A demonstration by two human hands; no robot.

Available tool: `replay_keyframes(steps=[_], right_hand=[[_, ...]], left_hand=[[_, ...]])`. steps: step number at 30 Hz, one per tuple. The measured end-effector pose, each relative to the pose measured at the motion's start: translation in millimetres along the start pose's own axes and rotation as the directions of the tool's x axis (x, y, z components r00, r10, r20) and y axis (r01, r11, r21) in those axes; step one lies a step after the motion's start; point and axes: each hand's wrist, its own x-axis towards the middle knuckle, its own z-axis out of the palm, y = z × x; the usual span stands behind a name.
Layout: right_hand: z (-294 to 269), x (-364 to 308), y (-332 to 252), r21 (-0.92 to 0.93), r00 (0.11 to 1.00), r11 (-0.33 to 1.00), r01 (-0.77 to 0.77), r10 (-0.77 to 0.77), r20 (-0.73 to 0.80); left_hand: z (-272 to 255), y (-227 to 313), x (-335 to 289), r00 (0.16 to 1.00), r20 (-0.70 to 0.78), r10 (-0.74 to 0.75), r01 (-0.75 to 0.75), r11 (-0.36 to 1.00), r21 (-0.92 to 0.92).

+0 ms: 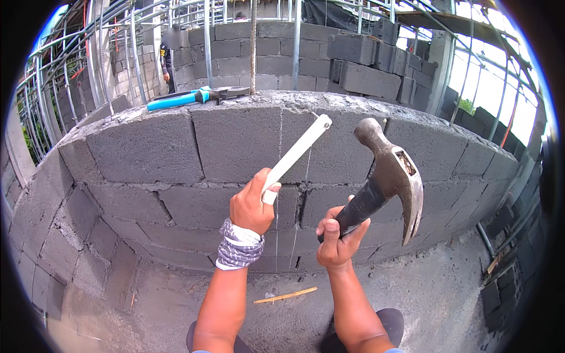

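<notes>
My left hand, with a patterned cloth round the wrist, is closed on a slim white tube. The tube slants up and right in front of the grey block wall, its far end near the top edge. Whether that end touches the wall I cannot tell. In my right hand is a claw hammer, gripped by its black handle, head up and claw pointing down to the right. Two thin pale vertical lines mark the blocks behind the tube. Blue-handled pliers lie on the wall's rough top, left of centre.
A rusty steel bar rises behind the wall top. Metal poles and another block wall stand beyond, with a person at the far left. A thin wooden stick lies on the concrete floor between my forearms.
</notes>
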Motion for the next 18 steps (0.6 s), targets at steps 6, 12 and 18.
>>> replay_keyframes(steps=[6,12,18], right_hand=[[-2,4,-5,0.035,0.999,0.999,-0.036,0.037,-0.029],[-7,10,-10,-0.064,0.999,0.998,-0.027,0.026,-0.02],[-18,12,-12,-0.382,0.962,0.897,-0.223,0.266,0.061]], left_hand=[[-1,-1,-1,1.0,-0.01,0.023,-0.023,1.0,0.013],[0,2,-3,1.0,-0.014,0.004,-0.004,1.0,0.015],[0,8,-5,1.0,-0.01,-0.016,0.016,0.999,0.029]])
